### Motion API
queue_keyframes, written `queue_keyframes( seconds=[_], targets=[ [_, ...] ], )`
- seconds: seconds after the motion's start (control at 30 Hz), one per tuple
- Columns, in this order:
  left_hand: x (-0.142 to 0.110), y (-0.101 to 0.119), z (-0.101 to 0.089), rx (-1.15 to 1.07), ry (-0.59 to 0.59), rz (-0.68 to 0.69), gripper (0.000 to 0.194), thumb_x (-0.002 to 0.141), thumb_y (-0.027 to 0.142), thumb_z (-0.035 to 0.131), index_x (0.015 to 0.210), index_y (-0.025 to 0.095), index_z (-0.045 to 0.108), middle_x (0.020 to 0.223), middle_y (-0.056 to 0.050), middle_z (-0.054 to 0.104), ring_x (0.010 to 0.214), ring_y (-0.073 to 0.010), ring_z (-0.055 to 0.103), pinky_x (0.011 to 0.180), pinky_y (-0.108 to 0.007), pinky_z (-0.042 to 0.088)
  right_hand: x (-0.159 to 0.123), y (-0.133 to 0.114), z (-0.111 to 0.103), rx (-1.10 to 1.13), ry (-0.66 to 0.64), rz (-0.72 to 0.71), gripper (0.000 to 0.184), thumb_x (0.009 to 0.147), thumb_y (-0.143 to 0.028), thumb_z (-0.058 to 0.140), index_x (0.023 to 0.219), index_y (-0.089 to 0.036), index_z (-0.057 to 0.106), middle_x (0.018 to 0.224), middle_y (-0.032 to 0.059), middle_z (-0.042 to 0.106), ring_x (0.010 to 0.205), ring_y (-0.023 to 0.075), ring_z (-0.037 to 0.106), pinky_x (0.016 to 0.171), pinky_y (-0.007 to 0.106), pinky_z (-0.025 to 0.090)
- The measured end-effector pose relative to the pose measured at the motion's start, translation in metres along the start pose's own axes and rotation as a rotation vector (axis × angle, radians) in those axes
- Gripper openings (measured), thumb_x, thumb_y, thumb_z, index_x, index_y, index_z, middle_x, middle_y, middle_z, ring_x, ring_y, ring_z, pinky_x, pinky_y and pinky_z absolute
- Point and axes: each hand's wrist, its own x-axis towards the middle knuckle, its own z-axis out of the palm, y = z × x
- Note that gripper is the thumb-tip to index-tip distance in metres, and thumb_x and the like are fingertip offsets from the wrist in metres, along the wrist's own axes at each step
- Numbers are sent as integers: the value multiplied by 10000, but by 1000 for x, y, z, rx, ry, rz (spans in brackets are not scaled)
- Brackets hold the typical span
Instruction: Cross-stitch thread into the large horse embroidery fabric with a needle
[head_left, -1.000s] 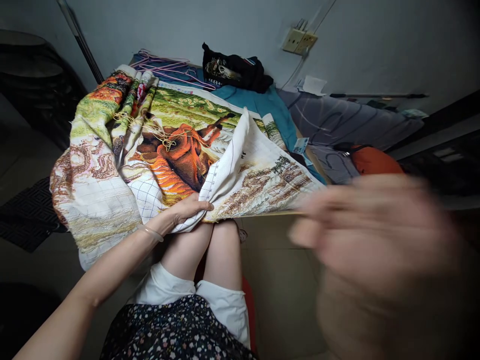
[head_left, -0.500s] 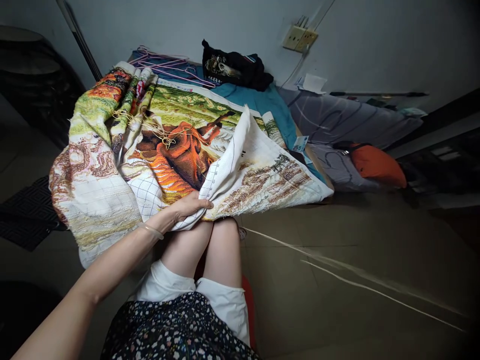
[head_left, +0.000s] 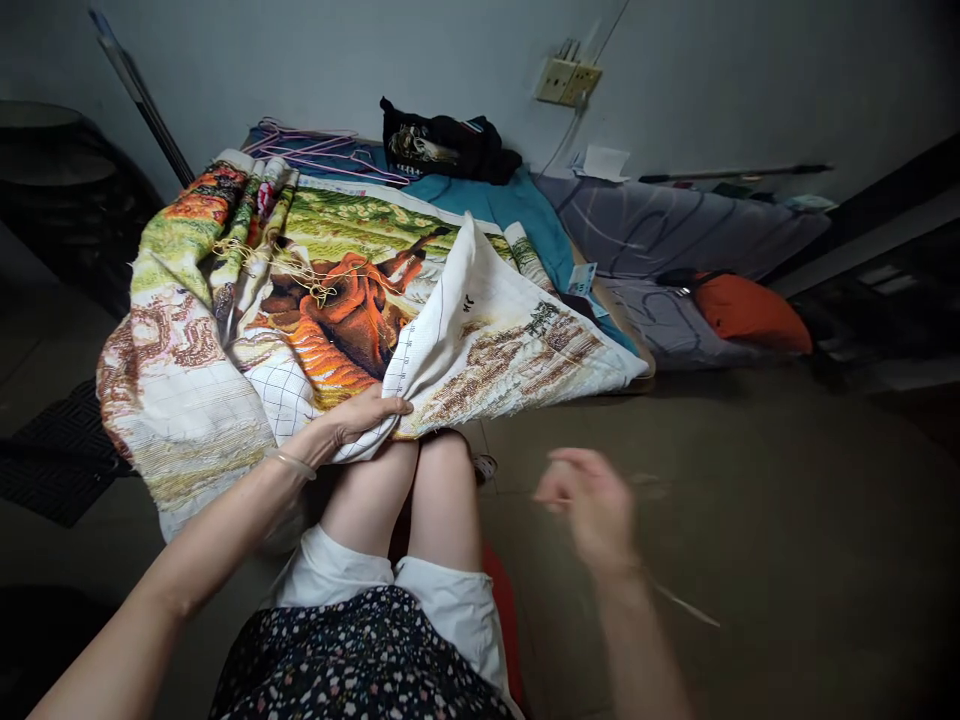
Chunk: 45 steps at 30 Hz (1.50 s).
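Note:
A large cross-stitch cloth (head_left: 352, 320) with an orange and brown animal figure lies spread over the table and my knees. One corner is folded over, showing the stitched back (head_left: 510, 370). At the near edge my left hand (head_left: 364, 412) is closed on the fold, thumb on top, other fingers hidden beneath. My right hand (head_left: 589, 500) is in the air to the right of the cloth, apart from it, fingers pinched and slightly blurred. A pale thread (head_left: 688, 606) trails past its wrist. Whether a needle sits in the fingertips is too small to tell.
Loose yellow threads (head_left: 319, 285) lie on the cloth. Behind it are pink hangers (head_left: 315, 150) and a black cloth bag (head_left: 450, 148). An orange bag (head_left: 750, 312) lies to the right, below a wall socket (head_left: 568, 82). A red stool (head_left: 504, 620) is under me.
My right hand pulled the thread out rightward, left the view, and is now back, lower and nearer the cloth. My left hand keeps its hold on the fold. The view has shifted slightly.

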Motion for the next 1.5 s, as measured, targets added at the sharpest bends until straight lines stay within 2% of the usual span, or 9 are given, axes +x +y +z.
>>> queue_keyframes(
  seconds=[0.07, 0.13, 0.23, 0.3, 0.47, 0.67, 0.93, 1.13, 1.5],
  targets=[
    [0, 0, -1, -4, 11, -13, 330, 579, 209, 717, 892, 131, 648, 820, -41, 700, 736, -162, 610, 730, -281, 487, 1, 8, 29, 30, -179, -16, 201, 846, -355, 603, 857, -156, 624, 640, 3, 622, 539, 127, 589, 506, 245, 498],
    [0, -1, -2, -10, 8, -21, 299, 589, 218, 712, 866, 127, 650, 797, -44, 694, 698, -151, 603, 700, -269, 488, 4, 14, 61, 9, -299, -149, 153, 837, -312, 587, 815, -173, 648, 741, 38, 658, 661, 155, 630, 567, 253, 503],
    [1, 0, -4, -31, -9, -46, 273, 598, 230, 706, 843, 119, 652, 764, -56, 689, 674, -156, 609, 659, -269, 492, 8, 16, 94, -119, -266, -374, 134, 842, -242, 572, 822, -187, 692, 838, 52, 656, 760, 157, 617, 653, 258, 482],
    [2, 0, -4, -44, -15, -61, 259, 599, 231, 704, 826, 118, 651, 736, -57, 686, 677, -163, 619, 652, -274, 498, 10, 15, 102, -187, -232, -421, 137, 845, -212, 570, 846, -190, 705, 792, 40, 648, 722, 147, 602, 664, 261, 466],
    [2, 2, -3, -67, -11, -79, 205, 599, 206, 693, 777, 116, 645, 697, -53, 686, 655, -156, 618, 641, -267, 500, 9, 15, 102, -225, -231, -432, 151, 852, -179, 552, 854, -182, 704, 786, 37, 647, 728, 153, 599, 675, 265, 457],
    [2, 4, -1, -103, -19, -97, 198, 601, 182, 679, 777, 97, 652, 684, -49, 684, 625, -147, 612, 628, -259, 493, 7, 24, 105, -132, -248, -370, 161, 874, -195, 530, 901, -192, 689, 829, 36, 642, 766, 156, 602, 686, 265, 469],
    [2, 3, -1, -125, 3, -99, 234, 610, 157, 679, 833, 90, 656, 724, -60, 700, 641, -149, 618, 648, -267, 502, 4, 28, 110, -120, -192, -344, 131, 873, -218, 549, 872, -201, 679, 812, 28, 636, 747, 152, 596, 683, 265, 466],
    [3, 2, -3, -129, 4, -108, 251, 621, 159, 672, 862, 91, 657, 723, -65, 705, 649, -156, 633, 642, -269, 514, 10, 36, 112, -50, -208, -314, 124, 866, -242, 563, 848, -200, 678, 809, 30, 643, 758, 156, 612, 668, 262, 481],
    [3, 2, -3, -157, 5, -117, 289, 603, 180, 715, 865, 86, 640, 724, -66, 705, 633, -166, 644, 644, -287, 526, 11, 43, 117, 114, -236, -129, 154, 816, -304, 613, 813, -167, 682, 694, 15, 642, 530, 102, 547, 520, 220, 462]
  ],
)
